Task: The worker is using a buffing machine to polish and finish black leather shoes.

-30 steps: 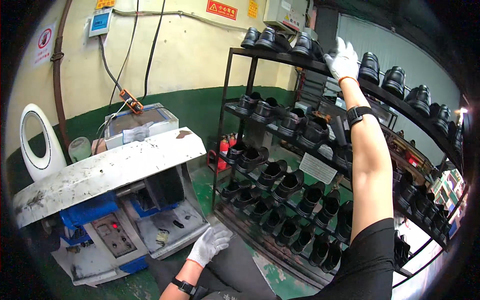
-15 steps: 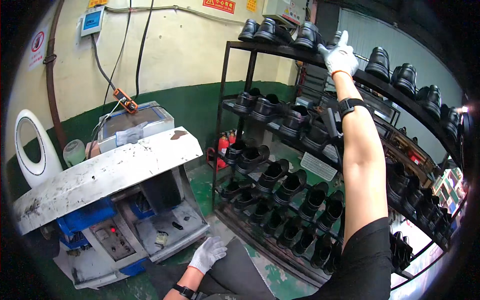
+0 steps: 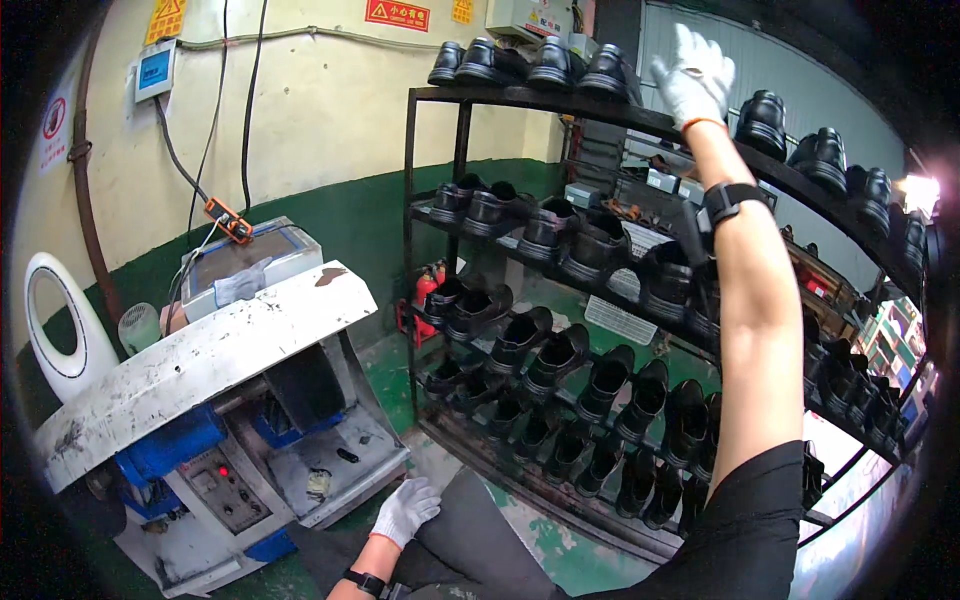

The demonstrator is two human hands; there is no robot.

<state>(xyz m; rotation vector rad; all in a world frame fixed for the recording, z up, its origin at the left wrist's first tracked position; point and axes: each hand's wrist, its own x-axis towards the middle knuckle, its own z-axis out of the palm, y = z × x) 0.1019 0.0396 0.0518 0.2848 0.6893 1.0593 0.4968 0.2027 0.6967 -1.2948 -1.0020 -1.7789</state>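
My right hand (image 3: 697, 82), in a white glove with an orange cuff, is raised at the rack's top shelf. Its fingers are spread and nothing is in them. Just left of it stands a black leather shoe (image 3: 605, 73), apart from the hand. Another black shoe (image 3: 762, 122) stands to its right on the same shelf. Low in the middle, my left hand (image 3: 407, 510), gloved too, lies with fingers extended on dark grey cloth (image 3: 470, 530) over my leg. It holds nothing that I can see.
The black metal rack (image 3: 413, 150) carries rows of black shoes on several shelves. A white-topped machine (image 3: 230, 320) with blue parts stands at left. A grey glove (image 3: 242, 282) lies on a box behind it. Red fire extinguishers (image 3: 425, 290) stand behind the rack.
The view has turned somewhat to the right. My right hand has moved off the shoe on the top shelf, and its fingers have spread. My left hand stays on the leg.
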